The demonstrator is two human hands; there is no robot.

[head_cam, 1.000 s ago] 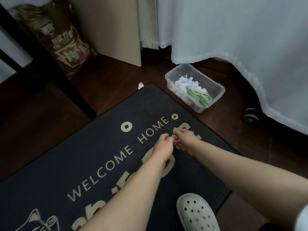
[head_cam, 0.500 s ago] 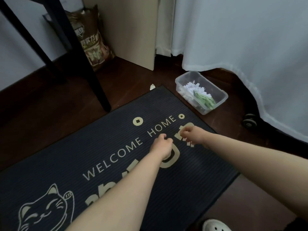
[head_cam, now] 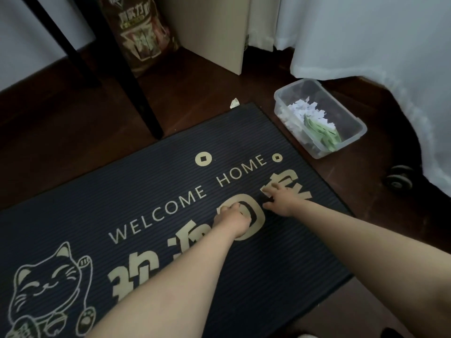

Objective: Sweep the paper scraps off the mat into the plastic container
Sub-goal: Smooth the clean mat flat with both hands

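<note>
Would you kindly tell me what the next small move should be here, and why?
Probably pinch up the pale scrap at the fingertips of the right hand: it seems to lie loose on the mat, and the plastic container, already holding scraps, sits just off the mat's edge.

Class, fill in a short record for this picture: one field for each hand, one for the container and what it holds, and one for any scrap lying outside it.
Left hand: fingers curled, resting on the mat; cannot tell whether the grip holds anything
Right hand: fingers and thumb spread, tips on the mat
Plastic container: on the floor beside the mat's far right edge, no lid on it
Contents: white scraps and green paper
Stray scrap: on the floor, just off the mat's far corner
</note>
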